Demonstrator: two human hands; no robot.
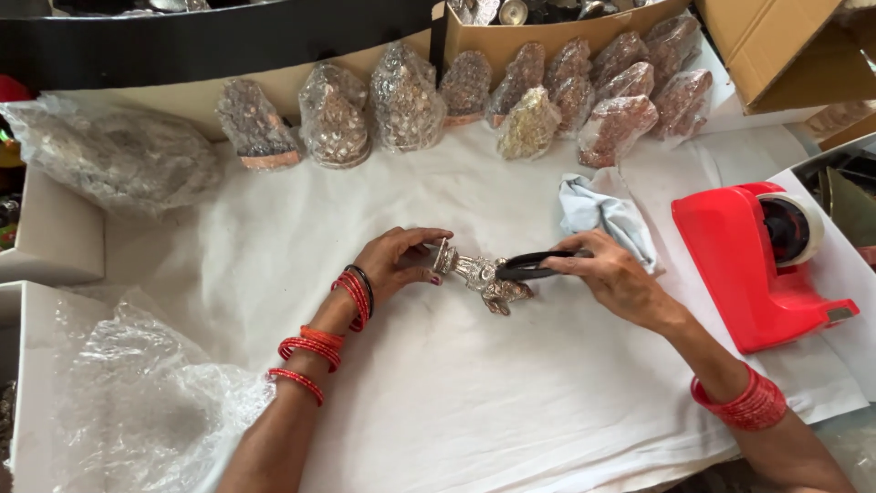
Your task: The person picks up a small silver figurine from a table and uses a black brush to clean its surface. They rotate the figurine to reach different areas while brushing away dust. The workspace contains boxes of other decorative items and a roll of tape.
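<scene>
Shiny metal figurine (481, 274), glossy red plastic tape dispenser (744, 265), matt white cloth (474, 402).

Two hands work here, the left hand (397, 260) and the right hand (610, 274), over one small silver figurine (479, 277) and one pair of black-handled scissors (534, 266). One red tape dispenser (744, 265) stands by, one crumpled pale cloth (604, 215), and about thirteen plastic-wrapped figurines (404, 102) line the back.

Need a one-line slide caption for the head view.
Left hand steadies a small silver figurine on white cloth while right hand applies black-handled scissors, red tape dispenser alongside.
</scene>
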